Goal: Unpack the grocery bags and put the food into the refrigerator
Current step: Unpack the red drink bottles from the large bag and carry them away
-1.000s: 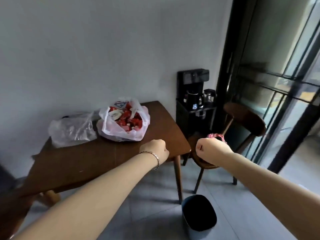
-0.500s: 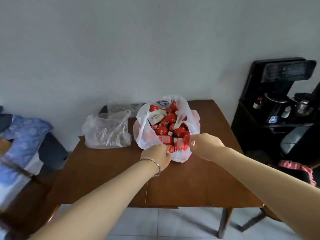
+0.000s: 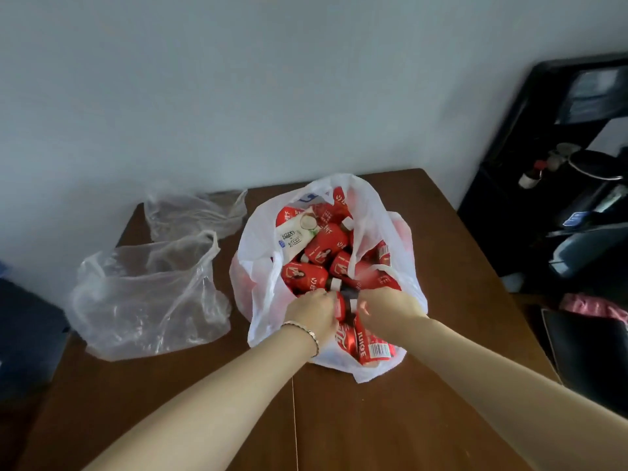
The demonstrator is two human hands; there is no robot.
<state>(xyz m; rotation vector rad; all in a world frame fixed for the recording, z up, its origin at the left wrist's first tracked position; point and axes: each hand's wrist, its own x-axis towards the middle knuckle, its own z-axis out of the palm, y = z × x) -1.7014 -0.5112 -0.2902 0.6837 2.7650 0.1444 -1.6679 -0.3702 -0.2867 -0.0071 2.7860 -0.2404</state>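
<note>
Head view: white bag [image 3: 258,239] full of red bottles [image 3: 324,248].
Left hand [image 3: 311,316]: grips a red bottle [image 3: 340,309].
Right hand [image 3: 387,311]: curled, grasp unclear.
Remaining: nearly everything.

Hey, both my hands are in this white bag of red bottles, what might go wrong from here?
1. The red bottles are heaped loosely in the white bag; pulling one from between the left hand and right hand may topple others.
2. The red juice pack lies at the bag's slumped near lip and might slide onto the table.
</note>
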